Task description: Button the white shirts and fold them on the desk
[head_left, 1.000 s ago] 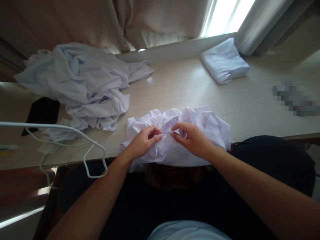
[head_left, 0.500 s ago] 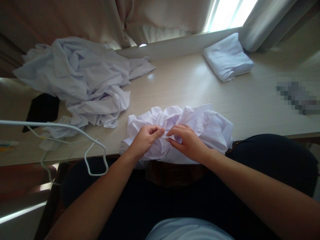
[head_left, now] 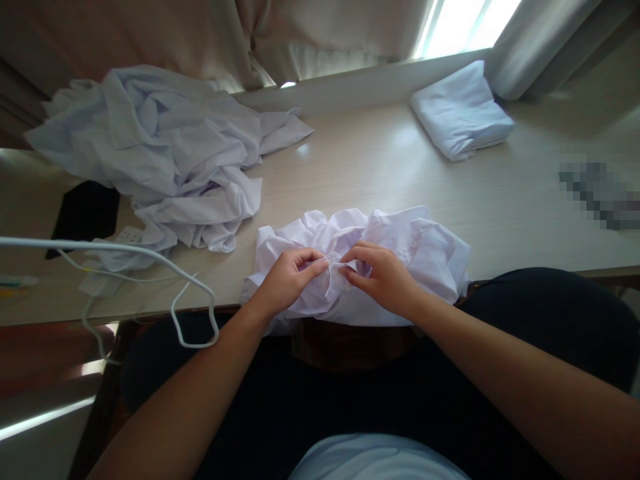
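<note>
A bunched white garment (head_left: 420,247) lies at the table's front edge, partly hanging over it. Thin white ties (head_left: 330,264) cross and loop together at its middle, one loose end hanging down. My left hand (head_left: 293,277) pinches a tie between thumb and forefinger on the left of the crossing. On the right, my right hand (head_left: 377,273) pinches another part of the ties. Both hands rest against the gathered cloth. Whether the ties form a full knot is too small to tell.
A heap of crumpled white cloth (head_left: 165,147) is at the back left, near a black flat item (head_left: 87,213) and a power strip (head_left: 103,280). A white cable (head_left: 150,253) loops at the left. Folded white cloth (head_left: 457,110) lies at the back right, with a blurred-out object (head_left: 603,193) farther right.
My hands have drawn slightly apart, the right one moving a little right. The ties now show as loops stretched between them.
</note>
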A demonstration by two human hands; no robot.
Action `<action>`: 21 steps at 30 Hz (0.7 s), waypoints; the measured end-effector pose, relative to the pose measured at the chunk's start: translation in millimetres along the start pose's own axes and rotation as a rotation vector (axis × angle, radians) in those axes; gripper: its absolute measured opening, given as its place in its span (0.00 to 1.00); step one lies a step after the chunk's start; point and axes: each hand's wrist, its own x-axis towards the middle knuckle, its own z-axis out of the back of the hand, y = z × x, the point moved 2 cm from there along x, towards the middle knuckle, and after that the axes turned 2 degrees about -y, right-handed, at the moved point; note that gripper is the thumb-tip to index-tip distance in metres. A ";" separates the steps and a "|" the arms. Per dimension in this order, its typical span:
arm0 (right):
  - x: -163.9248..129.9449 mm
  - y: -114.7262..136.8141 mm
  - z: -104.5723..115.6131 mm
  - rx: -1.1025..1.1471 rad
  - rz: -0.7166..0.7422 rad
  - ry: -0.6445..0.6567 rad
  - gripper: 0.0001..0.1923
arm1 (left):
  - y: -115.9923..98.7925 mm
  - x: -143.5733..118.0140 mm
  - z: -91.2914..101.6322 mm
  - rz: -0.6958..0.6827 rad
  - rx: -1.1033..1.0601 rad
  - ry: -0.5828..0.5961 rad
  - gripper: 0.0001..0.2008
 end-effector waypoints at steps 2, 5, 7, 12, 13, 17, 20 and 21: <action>-0.4 1.9 -0.3 0.002 0.065 -0.022 0.04 | 0.1 0.4 -2.7 -0.006 -0.019 -0.008 0.16; -2.2 4.8 0.3 -0.049 0.119 -0.084 0.04 | 0.3 1.0 -6.4 -0.030 -0.021 -0.025 0.16; -3.8 5.7 0.6 -0.100 0.128 -0.113 0.04 | 0.4 0.8 -8.6 -0.040 -0.009 -0.042 0.16; -5.6 3.9 -1.0 -0.158 0.131 -0.111 0.04 | 0.8 0.2 -13.8 -0.019 -0.023 -0.024 0.16; -5.6 3.3 -1.5 -0.167 0.130 -0.106 0.04 | 1.1 0.2 -14.6 -0.017 -0.036 -0.017 0.16; -4.9 2.4 -2.7 -0.190 0.128 -0.106 0.05 | 2.2 -0.8 -17.5 -0.019 -0.112 -0.023 0.15; -4.7 3.5 -2.4 -0.187 0.121 -0.116 0.05 | 1.3 -3.2 -18.7 -0.037 -0.125 -0.069 0.16; -4.6 3.9 -2.2 -0.183 0.118 -0.120 0.05 | 0.7 -4.2 -18.9 -0.039 -0.121 -0.077 0.17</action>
